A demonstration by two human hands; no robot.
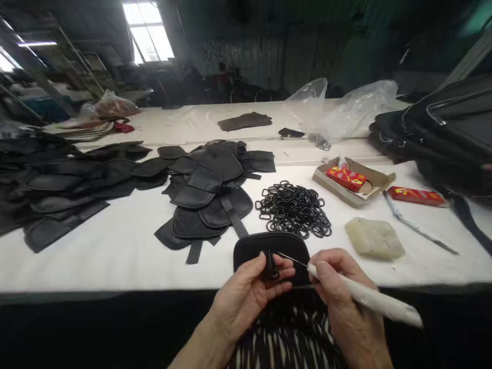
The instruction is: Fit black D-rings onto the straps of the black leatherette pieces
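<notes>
My left hand pinches a short black strap between thumb and fingers; a small dark ring seems to sit at its lower end. Behind it a black padded flap with a raised edge rests at the table's front edge. In my right hand is an awl with a long white handle, its thin metal shaft pointing left so the tip lies close to the strap. Whether the tip touches the strap I cannot tell. Beyond the flap lies a heap of black D-rings.
Black flaps are piled left of the rings, with more further left. On the right are a cardboard tray with a red box, a second red box, a yellowish block, a thin tool and a black bag.
</notes>
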